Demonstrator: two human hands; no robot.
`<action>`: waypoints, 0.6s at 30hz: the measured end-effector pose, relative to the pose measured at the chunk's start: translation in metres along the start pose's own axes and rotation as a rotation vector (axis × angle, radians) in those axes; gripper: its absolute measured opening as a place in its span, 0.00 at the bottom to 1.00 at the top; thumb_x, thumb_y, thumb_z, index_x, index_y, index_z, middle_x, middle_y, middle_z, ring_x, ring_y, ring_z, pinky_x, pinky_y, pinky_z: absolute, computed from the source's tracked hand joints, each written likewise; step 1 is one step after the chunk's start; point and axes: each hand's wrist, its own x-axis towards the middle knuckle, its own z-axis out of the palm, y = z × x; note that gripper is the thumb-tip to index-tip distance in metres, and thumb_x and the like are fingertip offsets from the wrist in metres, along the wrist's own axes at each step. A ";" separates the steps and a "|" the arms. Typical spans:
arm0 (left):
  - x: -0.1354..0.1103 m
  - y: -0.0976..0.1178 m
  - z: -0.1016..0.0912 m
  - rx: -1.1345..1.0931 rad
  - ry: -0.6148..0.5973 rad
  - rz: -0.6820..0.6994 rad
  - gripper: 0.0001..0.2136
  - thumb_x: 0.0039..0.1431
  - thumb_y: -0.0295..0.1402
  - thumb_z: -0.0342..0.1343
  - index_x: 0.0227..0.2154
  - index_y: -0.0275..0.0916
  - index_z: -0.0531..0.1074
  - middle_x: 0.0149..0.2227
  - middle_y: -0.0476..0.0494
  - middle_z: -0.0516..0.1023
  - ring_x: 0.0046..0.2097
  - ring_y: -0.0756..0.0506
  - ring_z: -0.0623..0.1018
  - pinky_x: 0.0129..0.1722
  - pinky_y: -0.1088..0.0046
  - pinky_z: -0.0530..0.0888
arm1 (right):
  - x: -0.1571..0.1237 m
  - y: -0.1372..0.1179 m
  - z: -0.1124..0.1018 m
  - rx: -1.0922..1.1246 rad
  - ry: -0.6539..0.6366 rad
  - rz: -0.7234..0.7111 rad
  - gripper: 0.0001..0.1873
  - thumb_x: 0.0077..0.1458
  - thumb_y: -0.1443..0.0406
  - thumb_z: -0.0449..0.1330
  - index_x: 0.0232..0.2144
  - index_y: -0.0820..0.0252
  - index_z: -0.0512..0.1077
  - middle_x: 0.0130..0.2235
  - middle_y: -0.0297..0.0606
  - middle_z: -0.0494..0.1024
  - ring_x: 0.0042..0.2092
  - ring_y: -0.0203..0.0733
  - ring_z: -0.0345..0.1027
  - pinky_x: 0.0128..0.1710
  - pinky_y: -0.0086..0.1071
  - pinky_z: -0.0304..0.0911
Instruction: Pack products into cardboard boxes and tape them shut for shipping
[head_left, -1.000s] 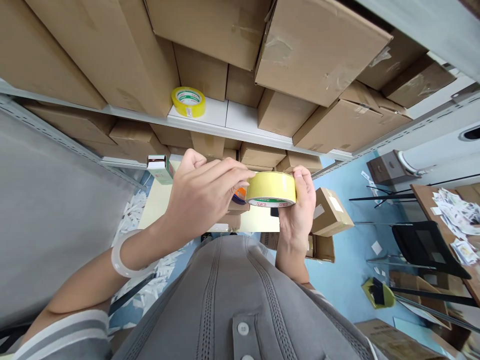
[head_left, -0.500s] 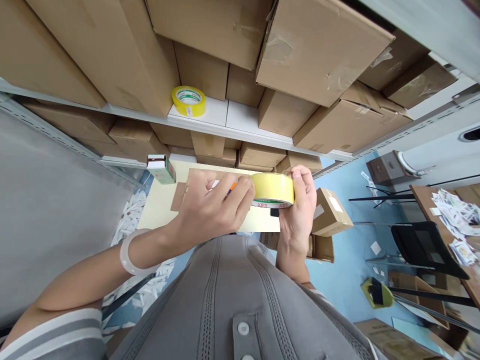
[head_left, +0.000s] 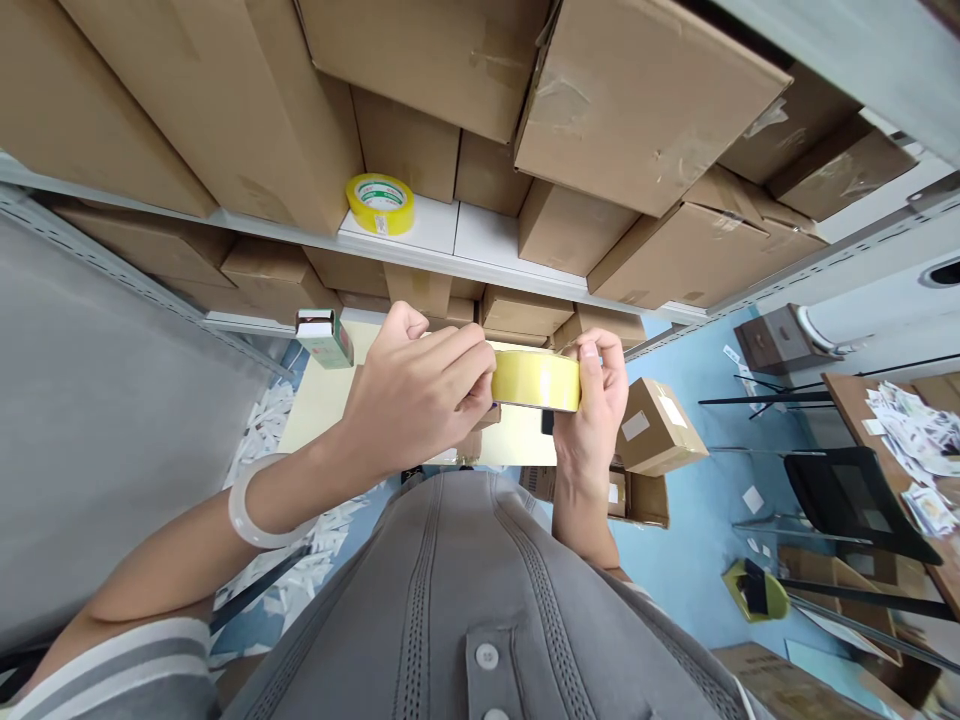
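Note:
A roll of yellow packing tape point(head_left: 537, 380) is held up between my two hands, its shiny outer face toward me. My right hand point(head_left: 596, 395) grips its right edge, thumb in front and fingers behind. At its left edge, my left hand point(head_left: 424, 385) is closed, the curled fingers pressed against the roll. A small dark blue bit shows by those fingertips; what it belongs to is hidden. Below the hands lies the pale yellow tabletop point(head_left: 517, 440), where brown cardboard is mostly covered by my left hand. A small green and white box point(head_left: 328, 340) stands at the tabletop's left.
A second yellow tape roll point(head_left: 380, 205) lies on the white shelf point(head_left: 480, 250) ahead, among stacked cardboard boxes point(head_left: 645, 100). A carton point(head_left: 660, 428) stands to the right. Farther right are a black chair point(head_left: 855, 500) and a desk with papers. Paper scraps point(head_left: 262, 430) lie at left.
Both hands and the tape roll have shifted slightly left, and the roll has tilted so its printed inner side is hidden. An orange and blue object between my left fingers has largely disappeared from view.

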 end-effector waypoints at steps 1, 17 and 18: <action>-0.001 0.000 -0.001 -0.005 -0.011 -0.019 0.08 0.61 0.24 0.49 0.28 0.40 0.70 0.27 0.50 0.74 0.27 0.49 0.66 0.34 0.63 0.57 | 0.000 0.001 0.000 0.003 0.009 -0.003 0.10 0.60 0.54 0.61 0.36 0.51 0.67 0.26 0.25 0.60 0.22 0.31 0.51 0.22 0.27 0.52; -0.012 0.011 -0.010 0.192 0.007 0.145 0.13 0.56 0.24 0.56 0.44 0.39 0.75 0.39 0.38 0.78 0.29 0.46 0.68 0.25 0.65 0.52 | -0.005 -0.002 0.002 -0.001 0.037 0.010 0.11 0.60 0.53 0.60 0.36 0.52 0.67 0.27 0.25 0.62 0.22 0.30 0.52 0.21 0.27 0.52; -0.012 0.011 -0.010 0.210 0.010 0.161 0.12 0.55 0.23 0.55 0.42 0.40 0.75 0.37 0.40 0.78 0.29 0.46 0.67 0.25 0.65 0.51 | -0.005 -0.003 0.002 -0.004 0.032 0.011 0.11 0.61 0.53 0.60 0.36 0.52 0.67 0.27 0.26 0.61 0.22 0.30 0.51 0.21 0.27 0.52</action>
